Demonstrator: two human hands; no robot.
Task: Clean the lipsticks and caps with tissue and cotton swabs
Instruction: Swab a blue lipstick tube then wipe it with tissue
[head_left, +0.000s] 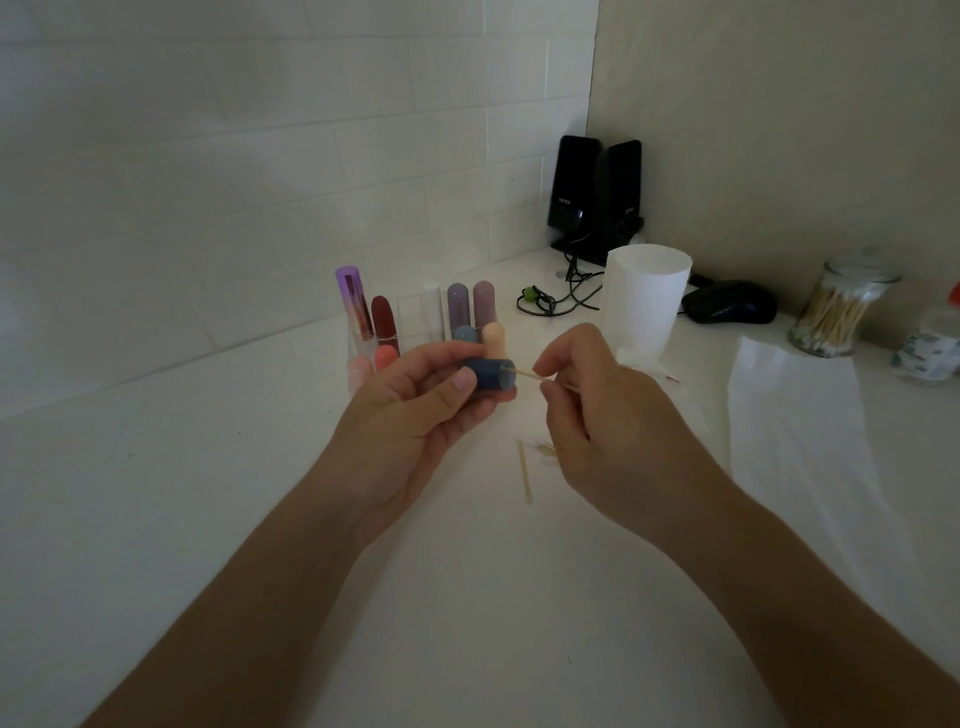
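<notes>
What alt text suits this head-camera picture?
A left hand grips a dark blue cylindrical plastic cap while the right hand pinches a wooden-stemmed cotton swab poked into its open end. Coloured lipsticks stand behind on the white table.

Dark blue cap (488, 382): short cylinder, lying sideways in the left hand (415, 410), open end facing right. Cotton swab (524, 375): thin wooden stick, pinched by the right hand (587, 405), its tip inside the cap's mouth.

Lipsticks (421, 322): cluster standing upright behind the hands; back row clear violet, dark red, white and two mauve; front row pink, coral, blue, peach.

Tissue roll (647, 301): white, on end, right of the cluster.

Loose swab (525, 470): flat on the surface below the hands.

Swab jar (836, 312): glass, full, far right.
</notes>
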